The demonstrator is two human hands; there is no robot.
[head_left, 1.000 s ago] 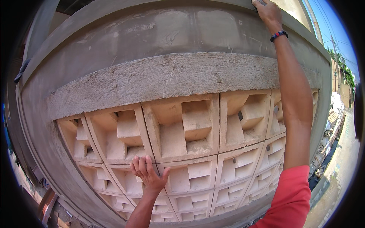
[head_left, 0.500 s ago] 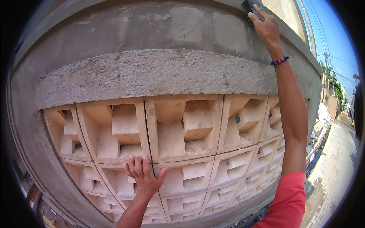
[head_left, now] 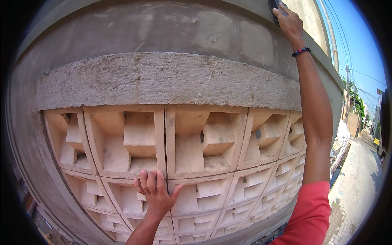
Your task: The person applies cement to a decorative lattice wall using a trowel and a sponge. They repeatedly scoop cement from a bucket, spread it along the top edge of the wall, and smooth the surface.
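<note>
High at the upper right, my right hand (head_left: 291, 22) grips a dark flat block-like tool (head_left: 274, 10) against the smooth grey plaster ledge of the wall (head_left: 245, 8); a beaded bracelet circles that wrist. My left hand (head_left: 157, 192), fingers spread, rests its fingertips on the joint between rows of pale cream breeze blocks (head_left: 206, 171), each with stepped recesses. Above the blocks runs a rough grey cement band (head_left: 167, 77), and over that a smoother, patchy plastered strip (head_left: 188, 30).
A paved lane (head_left: 353, 171) runs away at the right, with white sacks or rubble (head_left: 339, 141) beside the wall, utility poles (head_left: 348, 90), overhead wires and some greenery. Some debris (head_left: 38, 222) lies at the lower left.
My right hand moved down, bringing the dark tool more into view, then slightly up and rightward. My left hand stays on the blocks. The view has shifted, showing more of the lane.
</note>
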